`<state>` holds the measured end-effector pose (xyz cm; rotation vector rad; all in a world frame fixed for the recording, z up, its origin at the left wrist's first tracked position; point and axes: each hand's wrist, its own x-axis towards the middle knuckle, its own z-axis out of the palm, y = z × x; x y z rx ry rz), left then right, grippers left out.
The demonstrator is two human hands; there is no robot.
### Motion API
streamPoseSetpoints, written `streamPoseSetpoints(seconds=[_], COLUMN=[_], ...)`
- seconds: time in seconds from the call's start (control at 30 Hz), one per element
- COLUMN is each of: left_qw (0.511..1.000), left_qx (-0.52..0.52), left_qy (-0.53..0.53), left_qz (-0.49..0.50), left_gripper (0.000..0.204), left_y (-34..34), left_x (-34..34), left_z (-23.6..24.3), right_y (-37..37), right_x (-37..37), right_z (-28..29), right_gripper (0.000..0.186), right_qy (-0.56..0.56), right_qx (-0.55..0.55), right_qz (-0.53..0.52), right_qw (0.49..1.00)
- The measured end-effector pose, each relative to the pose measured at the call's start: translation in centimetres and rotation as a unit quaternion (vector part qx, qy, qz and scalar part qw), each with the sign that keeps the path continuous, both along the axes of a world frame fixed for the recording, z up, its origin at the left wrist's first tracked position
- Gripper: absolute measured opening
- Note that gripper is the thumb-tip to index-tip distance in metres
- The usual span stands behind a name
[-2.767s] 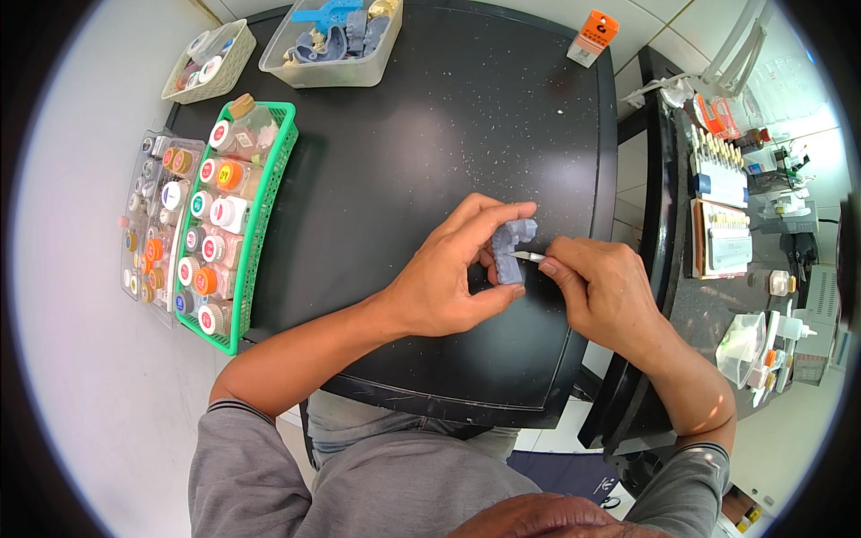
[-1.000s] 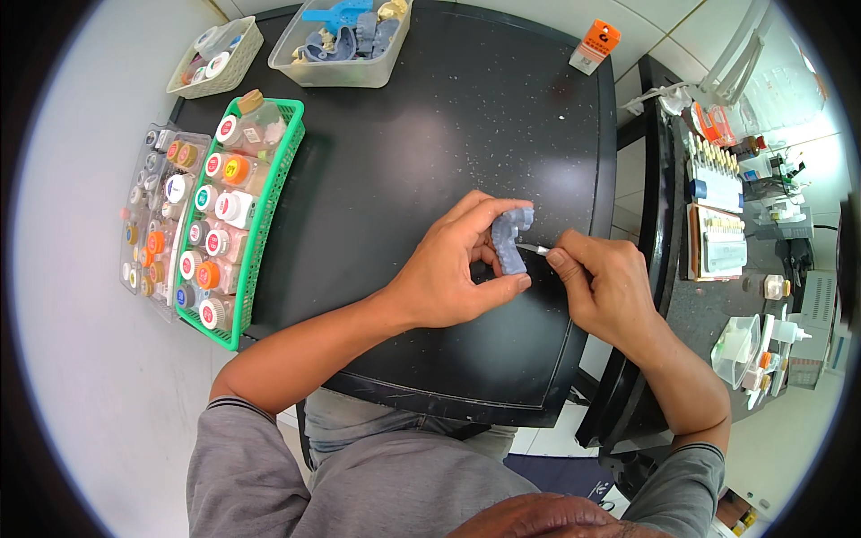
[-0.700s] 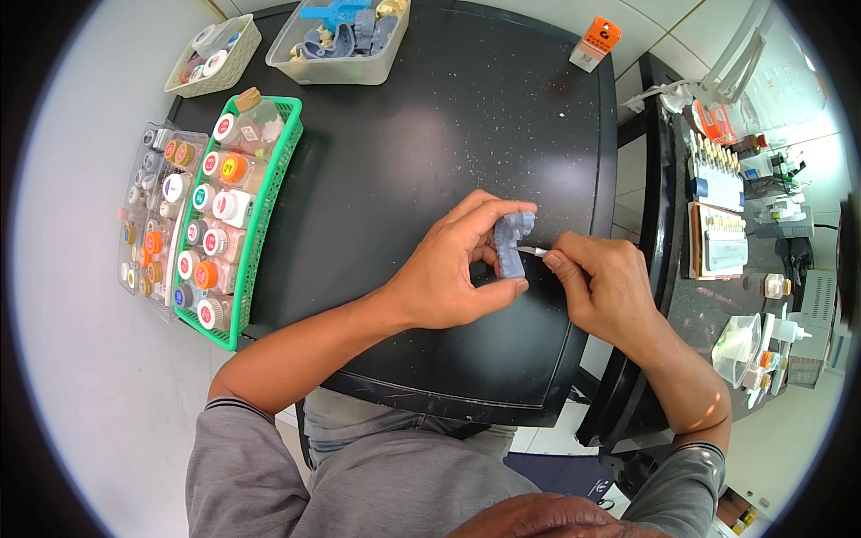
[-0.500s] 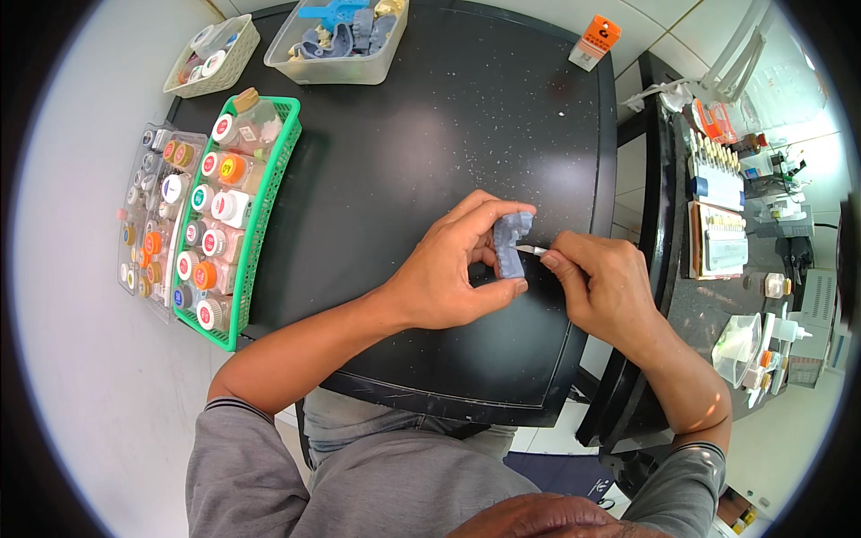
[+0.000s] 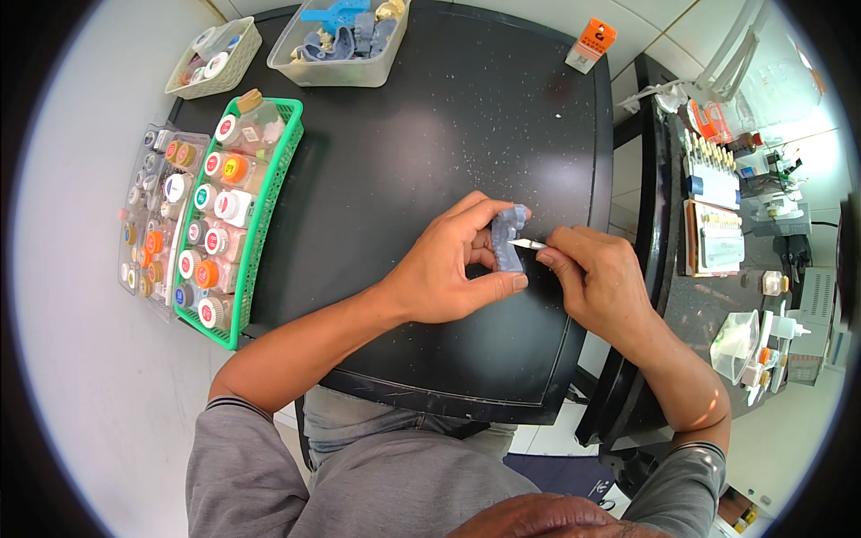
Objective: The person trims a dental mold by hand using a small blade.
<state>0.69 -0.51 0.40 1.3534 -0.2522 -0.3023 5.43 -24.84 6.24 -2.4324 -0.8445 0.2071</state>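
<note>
Above the right part of the black table, my left hand (image 5: 448, 264) grips a grey-blue dental model (image 5: 508, 240) by its two ends, thumb at the near end and fingers at the far end. Small tooth-like bumps run along the model. My right hand (image 5: 603, 276) is closed round the handle of a small craft knife (image 5: 529, 244). Its pale pointed blade reaches left over the model's inner side; whether the tip touches the surface I cannot tell. Most of the knife's handle is hidden inside my right fist.
Pale specks dot the black table (image 5: 386, 170). At left stand a green basket (image 5: 269, 193) of capped jars and a clear tray (image 5: 148, 215) of smaller jars. A plastic tub (image 5: 336, 72) of dental models and a cream basket (image 5: 215, 76) sit behind. An orange-white box (image 5: 591, 45) stands far right.
The model has turned slightly in my left hand, showing more of its toothed side. The knife has tilted and moved a little up and left, with more blade visible.
</note>
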Motion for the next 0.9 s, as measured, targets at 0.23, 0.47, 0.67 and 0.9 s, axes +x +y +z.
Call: streamPoseSetpoints(seconds=[0.23,0.47,0.67,0.9], left_qw=[0.999,0.995,0.991,0.993], left_qx=[-0.019,-0.064,-0.086,-0.094], left_qy=[0.027,0.08,0.097,0.062], left_qz=[0.01,0.011,0.023,0.03], left_gripper=[0.066,0.063,0.069,0.078], left_y=[-0.02,0.04,-0.04,-0.07], left_x=[0.1,0.07,0.25,0.32], left_z=[-0.04,0.27,0.4,0.53], right_y=[0.02,-0.02,0.13,-0.17], right_x=[-0.14,-0.2,-0.02,0.45], right_z=[-0.24,-0.33,-0.18,0.39], right_gripper=[0.02,0.019,0.01,0.014], right_qy=[-0.031,-0.066,-0.067,-0.042], right_qx=[0.009,0.017,0.067,0.124], right_qz=[-0.002,0.001,-0.008,0.0], right_qw=[0.999,0.998,0.995,0.991])
